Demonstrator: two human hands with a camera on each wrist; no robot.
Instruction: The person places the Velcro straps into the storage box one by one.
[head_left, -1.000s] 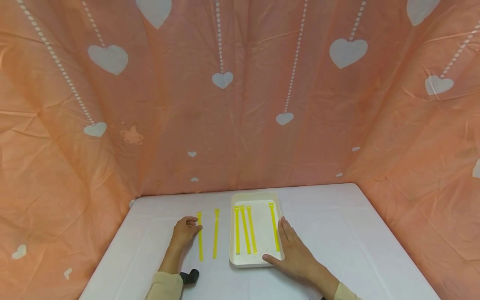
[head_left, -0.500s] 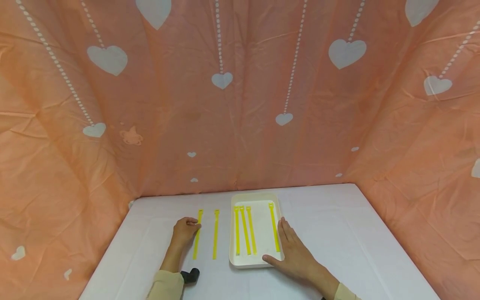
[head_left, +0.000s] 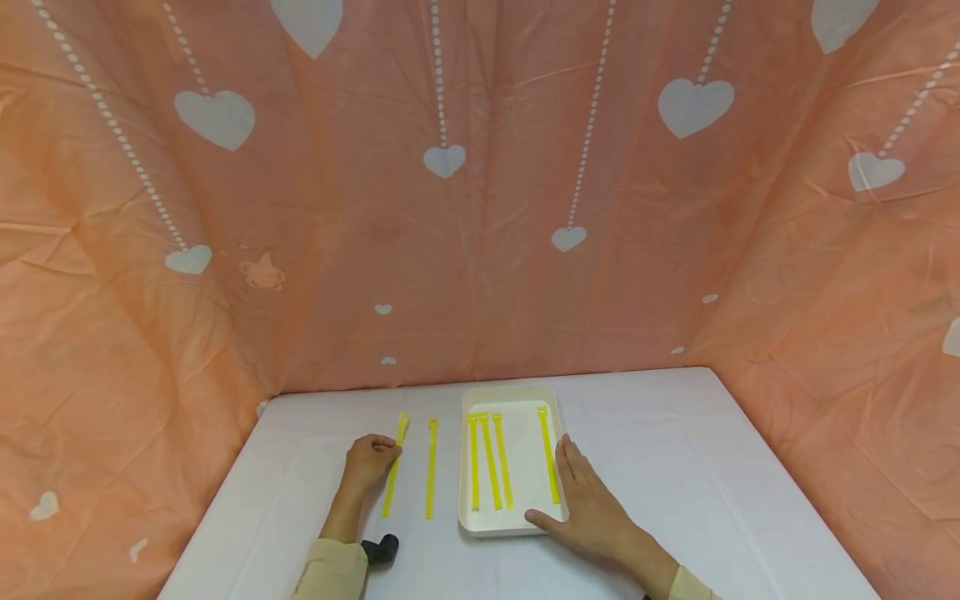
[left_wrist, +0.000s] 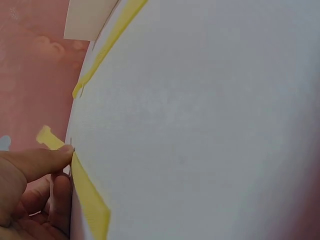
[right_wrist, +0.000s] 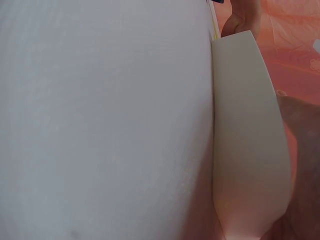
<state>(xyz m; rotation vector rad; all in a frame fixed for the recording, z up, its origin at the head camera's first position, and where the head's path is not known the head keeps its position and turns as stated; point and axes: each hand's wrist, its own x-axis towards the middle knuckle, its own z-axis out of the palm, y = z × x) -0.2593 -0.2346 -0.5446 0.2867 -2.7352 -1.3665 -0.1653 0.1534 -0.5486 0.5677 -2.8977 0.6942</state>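
In the head view my left hand (head_left: 370, 461) pinches a yellow cable strap (head_left: 392, 485) between thumb and fingers, its slotted head raised off the table. The left wrist view shows the strap (left_wrist: 91, 200) bending at the thumb tip. A second yellow strap (head_left: 431, 475) lies flat to the right of it. Further right is a shallow cream tray (head_left: 504, 530) with three yellow straps (head_left: 491, 462) side by side at its left and another strap (head_left: 549, 458) near its right wall. My right hand (head_left: 596, 510), fingers straight, rests against the tray's right side and near corner.
The table has a white cloth (head_left: 675, 450). Pink curtain (head_left: 480, 275) with hearts encloses the back and both sides. A black fitting (head_left: 381, 551) sticks out at my left wrist. In the right wrist view the tray's outer wall (right_wrist: 250, 125) stands tall.
The strap in my left hand has tilted, its head swinging up and right and its tail shifting left; the head now lifts off the cloth. My right hand and the tray have stayed put.
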